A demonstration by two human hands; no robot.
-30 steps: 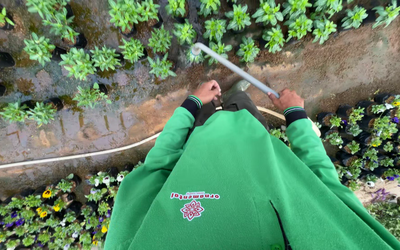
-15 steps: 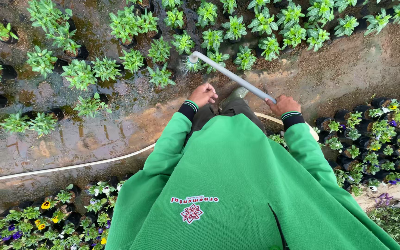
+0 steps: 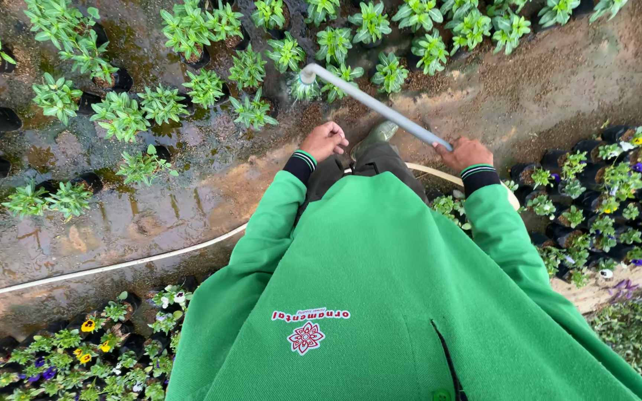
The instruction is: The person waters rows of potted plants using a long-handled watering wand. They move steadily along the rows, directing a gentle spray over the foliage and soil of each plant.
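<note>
Midway, we water: right hand [image 3: 467, 154] clamped on the white wand [image 3: 374, 105], left hand [image 3: 325, 140] loosely curled, empty; near potted seedlings [image 3: 187, 96] stand wet, the farther rows look unreached.

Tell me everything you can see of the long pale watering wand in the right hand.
The long pale grey watering wand is a thin, straight, rigid tube, plastic or metal by its look. The right hand grips its near end; the left hand is off it. It slants up-left to a small white round head above green potted seedlings. A hose trails behind.
</note>
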